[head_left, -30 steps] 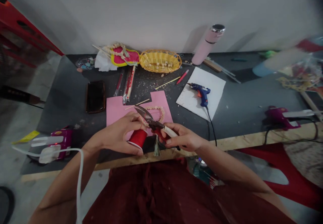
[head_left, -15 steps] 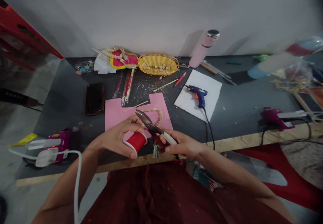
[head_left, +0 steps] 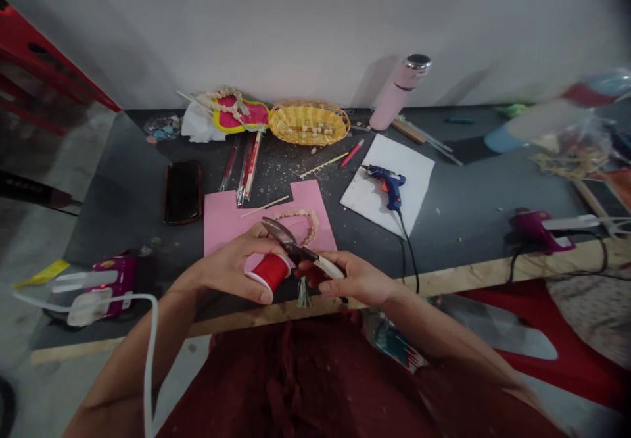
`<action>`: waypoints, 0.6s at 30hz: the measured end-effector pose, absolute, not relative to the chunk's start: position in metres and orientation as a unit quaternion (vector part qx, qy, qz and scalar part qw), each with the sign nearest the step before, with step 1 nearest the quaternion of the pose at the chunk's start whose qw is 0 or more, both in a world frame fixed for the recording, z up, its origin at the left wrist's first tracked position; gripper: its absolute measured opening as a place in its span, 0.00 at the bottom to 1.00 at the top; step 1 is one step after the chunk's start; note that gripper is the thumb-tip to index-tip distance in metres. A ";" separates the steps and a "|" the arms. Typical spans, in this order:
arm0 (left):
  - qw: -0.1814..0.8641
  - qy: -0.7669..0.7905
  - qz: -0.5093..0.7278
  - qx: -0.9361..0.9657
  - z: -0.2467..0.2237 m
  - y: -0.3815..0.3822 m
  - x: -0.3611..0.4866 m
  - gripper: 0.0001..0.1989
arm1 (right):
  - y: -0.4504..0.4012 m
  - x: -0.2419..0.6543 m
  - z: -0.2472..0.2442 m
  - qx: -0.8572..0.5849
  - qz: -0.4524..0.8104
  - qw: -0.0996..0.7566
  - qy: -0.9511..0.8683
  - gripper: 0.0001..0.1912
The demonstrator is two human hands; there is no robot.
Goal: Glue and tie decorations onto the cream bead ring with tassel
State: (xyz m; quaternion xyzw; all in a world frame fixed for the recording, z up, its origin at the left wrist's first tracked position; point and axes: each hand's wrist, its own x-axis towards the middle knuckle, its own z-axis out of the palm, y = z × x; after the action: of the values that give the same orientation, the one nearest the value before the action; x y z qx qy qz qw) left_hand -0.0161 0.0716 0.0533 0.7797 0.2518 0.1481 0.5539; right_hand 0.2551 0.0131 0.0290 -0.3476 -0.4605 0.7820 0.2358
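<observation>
My left hand (head_left: 241, 267) is closed round a spool of red thread (head_left: 273, 271), thumb below and fingers above. In my right hand (head_left: 357, 278) is a pair of scissors (head_left: 288, 235) with pale handles, the dark blades pointing up and left over the spool. A greenish tassel (head_left: 304, 293) hangs between my hands at the table's front edge; what its top joins is hidden by my right fingers. Just beyond the blades, a beaded loop (head_left: 311, 218) lies on a pink sheet (head_left: 221, 218), partly covered by the scissors and my left hand.
A blue glue gun (head_left: 387, 183) rests on a white board (head_left: 419, 162) at right, its cord crossing the front edge. Behind stand a yellow basket (head_left: 283, 134) with beads and a pink flask (head_left: 389, 102). A phone (head_left: 183, 193) lies left, near a purple power strip (head_left: 123, 277).
My left hand and the spool have shifted slightly right and up, closer to the scissors. The scissor blades have moved a little to the left. Both hands keep their hold.
</observation>
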 end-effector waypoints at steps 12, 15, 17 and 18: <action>0.532 0.283 0.152 0.784 0.052 0.074 -0.014 0.28 | 0.011 0.243 0.027 -0.426 0.746 0.253 -0.446 0.12; 0.540 0.283 0.151 0.778 0.054 0.075 -0.012 0.27 | 0.010 0.243 0.030 -0.424 0.738 0.241 -0.466 0.12; 0.547 0.278 0.154 0.774 0.055 0.075 -0.010 0.27 | 0.008 0.243 0.028 -0.417 0.731 0.241 -0.484 0.13; 0.551 0.275 0.154 0.773 0.055 0.074 -0.010 0.27 | 0.007 0.244 0.026 -0.411 0.730 0.243 -0.489 0.13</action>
State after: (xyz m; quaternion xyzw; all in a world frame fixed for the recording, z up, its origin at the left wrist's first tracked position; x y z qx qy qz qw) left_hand -0.0102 0.0744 0.0551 0.7728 0.2752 0.1536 0.5508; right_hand 0.2438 0.0072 0.0257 -0.4106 -0.4893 0.7300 0.2431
